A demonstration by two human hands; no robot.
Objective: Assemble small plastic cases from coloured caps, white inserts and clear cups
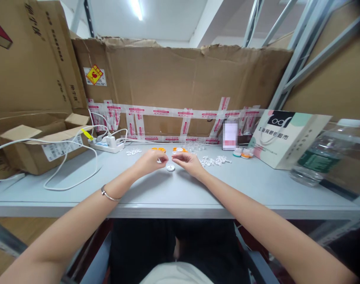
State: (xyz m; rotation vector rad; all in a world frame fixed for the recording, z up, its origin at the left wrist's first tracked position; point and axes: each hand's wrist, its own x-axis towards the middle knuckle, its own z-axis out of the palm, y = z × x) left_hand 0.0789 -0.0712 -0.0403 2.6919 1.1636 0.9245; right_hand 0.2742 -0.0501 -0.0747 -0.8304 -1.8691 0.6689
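My left hand [152,161] is closed in a pinch over the middle of the desk. A bit of white shows at its fingers, too small to name. Facing it, my right hand [191,162] also has thumb and fingers drawn together; whatever they hold is hidden or too small to make out. Between and just below the fingertips lies a small round white piece [170,167] on the desk. Orange ring-like parts [158,150] sit behind my left hand, and another orange part [180,150] sits behind the right one.
Loose white pieces [217,161] lie right of my hands, a smaller group [134,152] left. Orange and teal cases [243,153], a phone-like screen [230,135], a paper bag [286,138] and a water bottle [318,157] stand right. Left are a power strip [109,146] and open carton [43,138].
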